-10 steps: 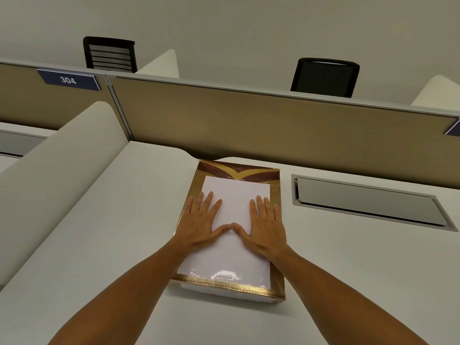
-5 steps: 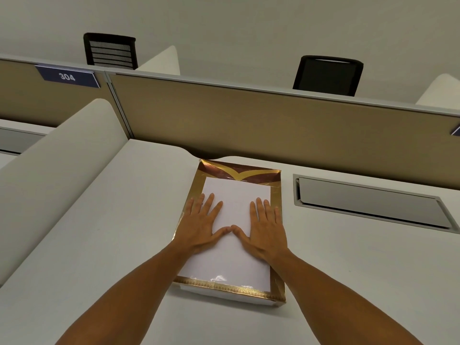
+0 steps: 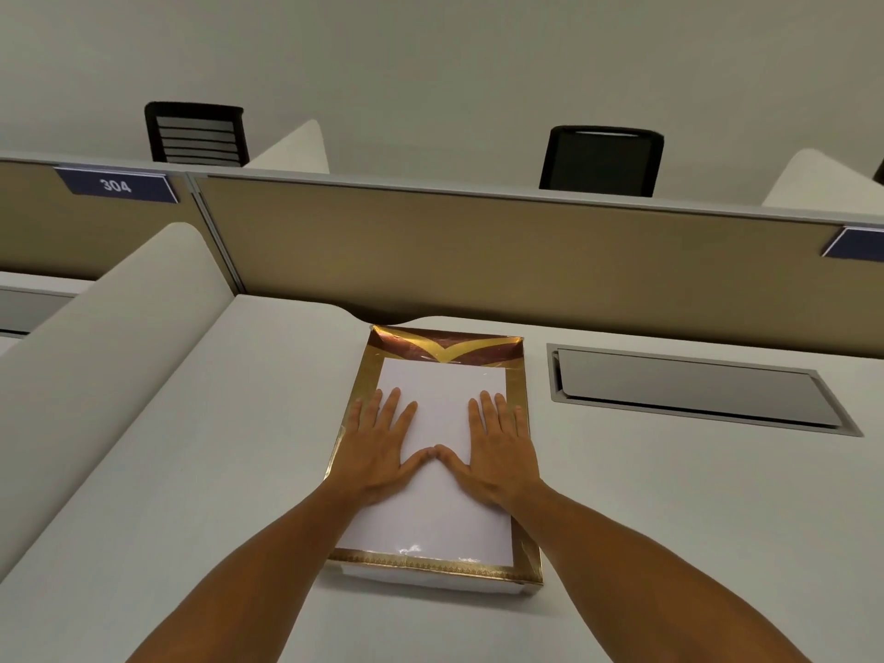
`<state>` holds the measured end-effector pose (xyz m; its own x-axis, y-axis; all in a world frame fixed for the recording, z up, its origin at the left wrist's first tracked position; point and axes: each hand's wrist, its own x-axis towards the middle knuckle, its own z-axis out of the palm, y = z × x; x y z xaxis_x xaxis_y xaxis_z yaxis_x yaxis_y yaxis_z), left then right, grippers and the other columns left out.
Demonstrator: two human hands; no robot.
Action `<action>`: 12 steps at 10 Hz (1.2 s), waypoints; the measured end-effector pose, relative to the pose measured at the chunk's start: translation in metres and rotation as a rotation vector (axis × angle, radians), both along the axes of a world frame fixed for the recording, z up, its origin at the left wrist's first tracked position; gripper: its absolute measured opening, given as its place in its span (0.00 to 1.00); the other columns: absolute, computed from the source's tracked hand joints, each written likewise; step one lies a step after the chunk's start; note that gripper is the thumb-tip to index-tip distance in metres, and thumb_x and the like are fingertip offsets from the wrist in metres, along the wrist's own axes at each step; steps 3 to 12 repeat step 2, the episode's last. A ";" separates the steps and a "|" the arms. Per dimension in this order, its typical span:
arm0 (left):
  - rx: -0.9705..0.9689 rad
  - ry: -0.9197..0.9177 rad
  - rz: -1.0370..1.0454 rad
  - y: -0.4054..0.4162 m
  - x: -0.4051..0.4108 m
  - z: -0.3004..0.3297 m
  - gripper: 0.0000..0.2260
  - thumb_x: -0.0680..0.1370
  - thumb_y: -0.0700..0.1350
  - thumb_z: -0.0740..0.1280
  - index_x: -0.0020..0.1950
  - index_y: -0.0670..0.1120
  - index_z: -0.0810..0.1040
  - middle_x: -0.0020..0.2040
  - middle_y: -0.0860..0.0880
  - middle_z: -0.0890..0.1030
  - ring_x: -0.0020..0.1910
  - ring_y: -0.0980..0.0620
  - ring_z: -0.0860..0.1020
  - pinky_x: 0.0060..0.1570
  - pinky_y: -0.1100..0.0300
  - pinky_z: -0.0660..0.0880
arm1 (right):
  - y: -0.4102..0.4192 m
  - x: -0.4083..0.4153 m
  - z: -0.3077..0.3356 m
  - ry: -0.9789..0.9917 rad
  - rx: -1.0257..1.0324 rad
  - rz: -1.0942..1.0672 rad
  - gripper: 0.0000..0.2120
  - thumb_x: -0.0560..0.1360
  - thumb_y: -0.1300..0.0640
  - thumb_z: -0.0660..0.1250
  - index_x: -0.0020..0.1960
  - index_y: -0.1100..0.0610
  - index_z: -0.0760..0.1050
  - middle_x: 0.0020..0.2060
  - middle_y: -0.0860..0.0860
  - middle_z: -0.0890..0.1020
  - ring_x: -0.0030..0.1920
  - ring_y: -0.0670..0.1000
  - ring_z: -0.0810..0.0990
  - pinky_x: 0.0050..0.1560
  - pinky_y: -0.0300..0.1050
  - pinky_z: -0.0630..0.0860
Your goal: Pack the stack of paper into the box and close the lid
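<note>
A flat box with a gold and brown foil frame lies on the desk in front of me. Inside the frame shows a white sheet surface, with a glossy glare near its front edge. My left hand and my right hand both rest flat on this white surface, palms down and fingers spread. Their thumb tips touch in the middle. Neither hand holds anything. The box's white side wall shows below the front gold edge.
The white desk stretches left and right of the box. A grey cable hatch is set into the desk at the right. A tan partition stands just behind the box, and a white side divider rises at the left.
Both hands stay flat on the box in the same place. Only the view has shifted slightly.
</note>
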<state>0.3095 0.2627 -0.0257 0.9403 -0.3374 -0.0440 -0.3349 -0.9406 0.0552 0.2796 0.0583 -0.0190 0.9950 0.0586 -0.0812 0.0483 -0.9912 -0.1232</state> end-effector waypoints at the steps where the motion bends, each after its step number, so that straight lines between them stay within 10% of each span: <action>1: 0.006 0.080 0.024 -0.004 0.001 0.002 0.46 0.66 0.76 0.30 0.79 0.54 0.47 0.81 0.47 0.47 0.80 0.41 0.46 0.77 0.39 0.44 | 0.000 0.008 0.004 0.101 0.010 0.015 0.56 0.61 0.22 0.26 0.81 0.53 0.40 0.81 0.53 0.42 0.80 0.59 0.39 0.78 0.59 0.38; 12: 0.021 0.001 0.046 -0.005 -0.016 0.027 0.51 0.62 0.76 0.26 0.79 0.54 0.46 0.81 0.47 0.45 0.80 0.42 0.45 0.77 0.40 0.43 | -0.004 -0.004 0.029 0.062 -0.001 0.023 0.59 0.58 0.21 0.25 0.81 0.53 0.41 0.81 0.54 0.42 0.80 0.59 0.39 0.78 0.60 0.39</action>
